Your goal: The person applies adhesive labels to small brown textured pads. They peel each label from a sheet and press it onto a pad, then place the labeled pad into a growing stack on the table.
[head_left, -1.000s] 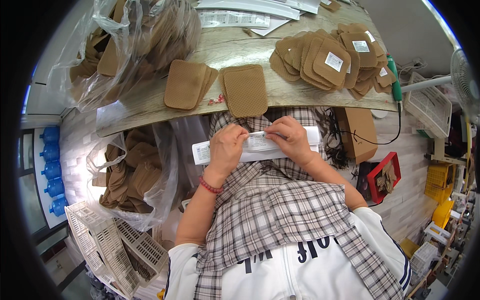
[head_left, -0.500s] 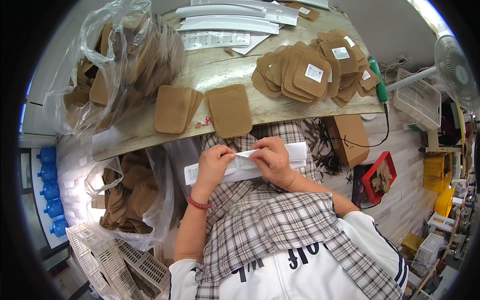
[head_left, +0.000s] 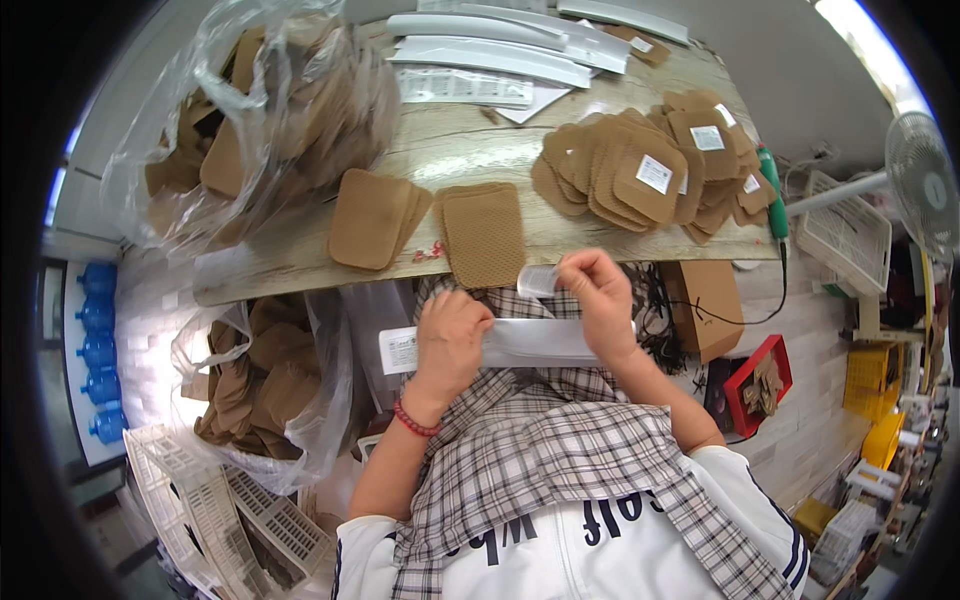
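Across my lap lies a white label strip (head_left: 545, 342), printed at its left end, its middle and right part bare and glossy. My left hand (head_left: 450, 338) is closed on the strip. Just off the table's front edge, my right hand (head_left: 603, 302) pinches a small whitish label (head_left: 539, 281) between thumb and fingers, lifted away from the strip. Straight ahead of my hands is a stack of brown textured pads (head_left: 485, 235) overhanging the table edge slightly. A second fanned stack of brown pads (head_left: 370, 222) sits left of it.
Brown pads with white labels (head_left: 630, 185) pile up at the table's right, beside a green corded tool (head_left: 775, 200). More label strips (head_left: 490, 60) lie at the back. A plastic bag of pads (head_left: 290, 110) stands at left, another bag (head_left: 320, 400) below the table.
My right hand has moved up and right, away from my left hand, with a label now peeled clear of the strip. The view has shifted slightly.
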{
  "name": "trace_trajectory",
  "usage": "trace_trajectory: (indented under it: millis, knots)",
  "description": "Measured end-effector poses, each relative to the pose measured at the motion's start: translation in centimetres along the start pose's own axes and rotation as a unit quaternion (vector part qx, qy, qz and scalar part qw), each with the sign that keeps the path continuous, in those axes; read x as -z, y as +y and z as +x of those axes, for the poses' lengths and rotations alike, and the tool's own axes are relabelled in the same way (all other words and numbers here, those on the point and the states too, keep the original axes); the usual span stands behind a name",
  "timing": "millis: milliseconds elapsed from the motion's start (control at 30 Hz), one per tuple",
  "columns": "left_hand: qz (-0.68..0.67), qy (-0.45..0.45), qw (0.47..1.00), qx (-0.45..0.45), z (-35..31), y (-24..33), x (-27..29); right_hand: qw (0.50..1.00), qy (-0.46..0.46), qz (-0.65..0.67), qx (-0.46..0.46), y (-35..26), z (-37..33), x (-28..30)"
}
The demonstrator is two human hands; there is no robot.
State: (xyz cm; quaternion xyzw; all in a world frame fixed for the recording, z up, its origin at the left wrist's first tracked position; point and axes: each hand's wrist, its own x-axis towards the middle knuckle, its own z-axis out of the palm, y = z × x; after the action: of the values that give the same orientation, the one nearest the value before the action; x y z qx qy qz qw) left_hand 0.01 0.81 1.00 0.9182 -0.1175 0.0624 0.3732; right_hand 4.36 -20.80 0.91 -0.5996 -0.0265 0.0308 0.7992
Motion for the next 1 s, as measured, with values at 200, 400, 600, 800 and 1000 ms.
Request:
trace_trajectory:
  millis: [200, 400, 600, 800, 1000]
  knots:
    - [0.058, 0.047, 0.995, -0.070, 1.4, 0.7, 0.4, 0.996, -0.031, -0.080, -0.023, 0.8, 7.0, -1.7]
    - [0.027, 0.010, 0.998, -0.059, 1.7, -0.7, -0.4, 0.978, -0.039, -0.201, -0.025, 3.8, 9.2, -2.7]
    - [0.022, 0.027, 0.998, -0.060, 1.7, -0.7, -0.4, 0.967, -0.032, -0.251, -0.041, 3.8, 9.6, -3.0]
    - [0.019, 0.031, 0.997, -0.062, 1.8, -0.8, -0.6, 0.965, -0.031, -0.261, -0.028, 4.2, 9.6, -2.9]
    - [0.018, 0.027, 0.998, -0.057, 1.7, -0.9, -0.6, 0.954, -0.023, -0.297, -0.018, 4.2, 9.6, -3.0]
